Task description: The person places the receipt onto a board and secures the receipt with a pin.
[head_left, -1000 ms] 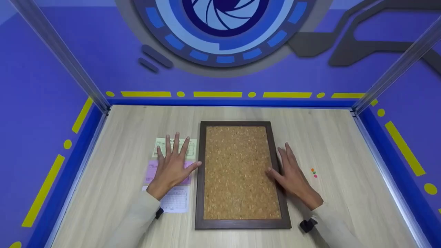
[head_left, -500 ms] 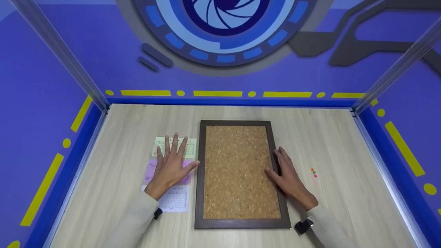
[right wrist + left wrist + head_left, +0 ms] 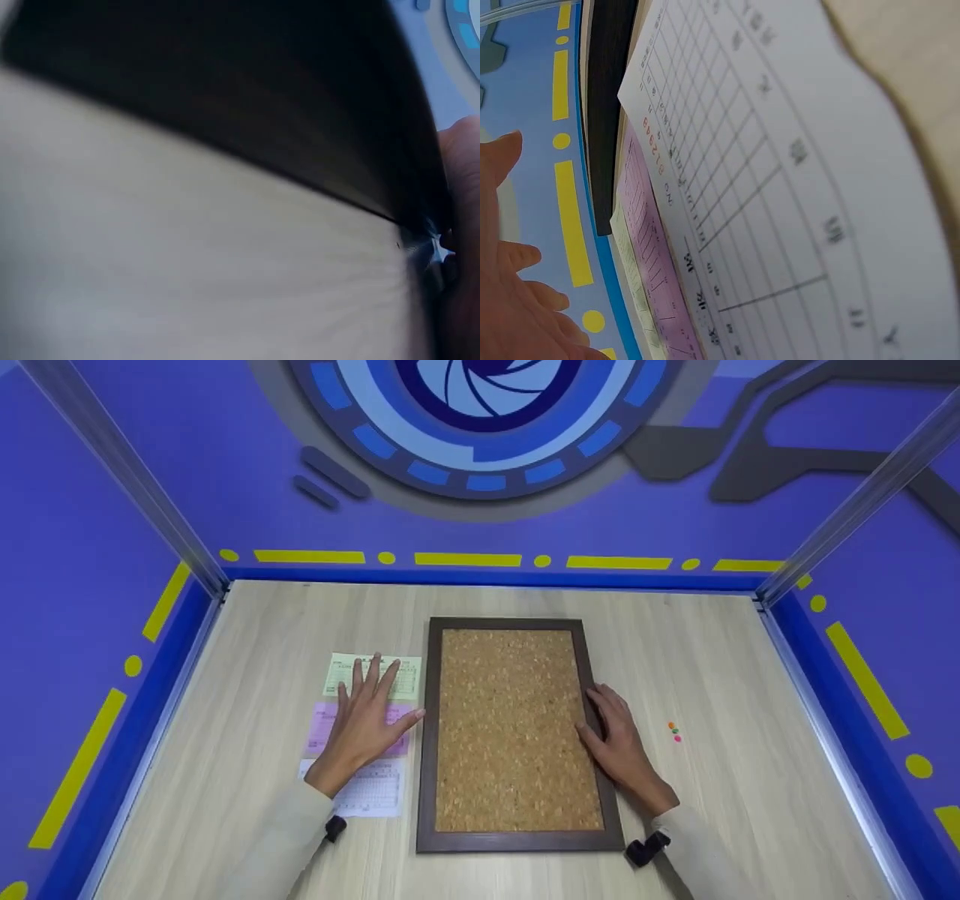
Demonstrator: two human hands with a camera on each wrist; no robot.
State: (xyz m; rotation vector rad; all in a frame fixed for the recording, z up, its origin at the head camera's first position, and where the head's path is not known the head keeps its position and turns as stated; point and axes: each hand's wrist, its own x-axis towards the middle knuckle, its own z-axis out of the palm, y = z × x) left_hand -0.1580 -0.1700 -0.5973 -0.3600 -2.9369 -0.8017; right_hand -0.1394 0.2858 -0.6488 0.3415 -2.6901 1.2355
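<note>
A corkboard (image 3: 510,735) with a dark brown frame lies flat in the middle of the table. My right hand (image 3: 622,746) holds its right edge, thumb over the frame and fingers bent against the outer side. My left hand (image 3: 367,727) spreads its fingers above three paper slips, its thumb tip beside the frame's left edge. The slips lie in a column: a green one (image 3: 409,679), a purple one (image 3: 321,727) and a white one (image 3: 382,795). Printed grid lines show on the white slip (image 3: 780,187) in the left wrist view. Whether the left hand touches the paper I cannot tell.
Several tiny coloured pieces (image 3: 674,732), orange, green and pink, lie right of the board. Blue panels (image 3: 480,529) with yellow marks stand at the back and both sides. Wood-grain table (image 3: 750,780) surface extends around the board.
My right hand has moved left and its fingers have bent in against the board's right edge. The left hand has stayed over the slips. The whole view has shifted slightly.
</note>
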